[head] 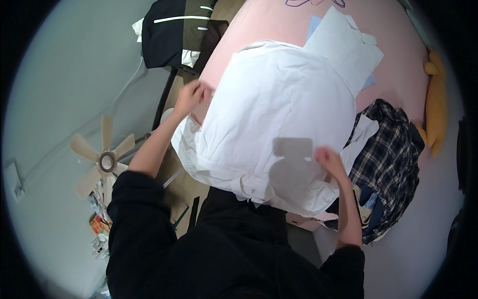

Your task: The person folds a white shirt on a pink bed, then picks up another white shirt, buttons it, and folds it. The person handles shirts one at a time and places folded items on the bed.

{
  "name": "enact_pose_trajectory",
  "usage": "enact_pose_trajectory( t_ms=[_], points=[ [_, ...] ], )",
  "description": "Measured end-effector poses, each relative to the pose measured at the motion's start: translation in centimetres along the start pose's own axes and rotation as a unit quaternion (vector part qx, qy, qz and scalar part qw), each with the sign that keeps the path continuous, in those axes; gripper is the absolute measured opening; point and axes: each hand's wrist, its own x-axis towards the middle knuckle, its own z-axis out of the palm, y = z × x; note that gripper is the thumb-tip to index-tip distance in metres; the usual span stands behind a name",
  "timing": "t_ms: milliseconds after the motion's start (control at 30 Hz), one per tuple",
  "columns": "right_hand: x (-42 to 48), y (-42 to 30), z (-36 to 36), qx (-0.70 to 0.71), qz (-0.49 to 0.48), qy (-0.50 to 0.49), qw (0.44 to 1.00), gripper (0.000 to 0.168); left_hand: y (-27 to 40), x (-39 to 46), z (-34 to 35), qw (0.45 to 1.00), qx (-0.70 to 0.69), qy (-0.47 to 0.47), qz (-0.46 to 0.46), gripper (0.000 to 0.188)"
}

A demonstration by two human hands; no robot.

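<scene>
A white collared shirt [261,108] is spread across the pink bed [239,33], its collar [252,188] towards my body. By the shirt's left edge is my left hand [193,96], fingers curled and blurred; whether it pinches any cloth is unclear. My right hand [328,159] is over the shirt's lower right part with bent fingers, also blurred. I cannot make out fabric between them. A white sleeve [185,140] hangs loosely at the left side. Beyond the shirt's far right edge lies a folded white shirt [343,45], with light blue cloth [369,82] showing beneath it.
A dark plaid shirt [388,149] lies heaped with other clothes at the right. Behind it rests a yellow plush toy [436,101]. A fan [107,162] stands to my left, and dark clothing [168,33] with white stripes is at the upper left.
</scene>
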Motion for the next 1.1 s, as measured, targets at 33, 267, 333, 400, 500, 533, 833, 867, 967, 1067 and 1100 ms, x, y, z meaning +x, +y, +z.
enact_pose_trajectory(
  t_ms=[33, 267, 333, 400, 500, 533, 833, 867, 967, 1067, 1100],
  points=[
    [3.0, -3.6, -1.5, -0.011, -0.026, 0.096, 0.995, 0.025, 1.6, 2.2, 0.6, 0.996, -0.07, 0.054, -0.006, 0.016],
    [13.9, -7.1, -9.8, -0.105, -0.102, 0.45, 0.881, 0.044, 3.9, 12.0, 6.1, 0.984, -0.074, 0.095, -0.132, 0.024],
    [14.2, 0.4, -11.1, -0.122, -0.057, 0.449, 0.883, 0.044, 4.6, 13.0, 6.6, 0.99, -0.06, 0.083, -0.097, 0.021],
    [14.9, 3.8, -10.4, -0.049, -0.031, 0.416, 0.908, 0.042, 2.9, 14.1, 6.3, 0.973, -0.219, 0.044, -0.059, 0.015],
    [15.3, 5.3, -10.9, 0.085, 0.036, 0.307, 0.947, 0.035, 2.7, 14.8, 5.0, 0.89, -0.445, -0.041, -0.093, 0.002],
    [15.1, 4.7, -12.5, 0.065, 0.086, 0.256, 0.961, 0.032, 2.9, 15.2, 4.1, 0.891, -0.439, -0.052, -0.104, 0.004],
    [9.5, 2.0, -21.0, 0.263, -0.027, 0.124, 0.956, 0.017, 6.6, 19.5, -5.5, 0.937, -0.151, -0.311, -0.048, 0.025],
    [8.7, 1.2, -21.3, 0.209, -0.014, 0.091, 0.973, 0.019, 7.3, 19.4, -5.6, 0.947, -0.03, -0.32, -0.032, 0.034],
    [7.5, -0.7, -19.7, 0.071, -0.006, 0.07, 0.995, 0.028, 6.9, 19.6, -4.8, 0.94, 0.015, -0.34, -0.011, 0.039],
    [7.7, -2.7, -18.8, 0.015, -0.001, 0.079, 0.997, 0.032, 7.3, 19.0, -3.2, 0.944, 0.205, -0.257, 0.034, 0.04],
    [8.2, -2.8, -18.5, 0.026, 0.01, 0.113, 0.993, 0.031, 7.4, 18.9, -2.7, 0.936, 0.263, -0.228, 0.051, 0.04]
  ],
)
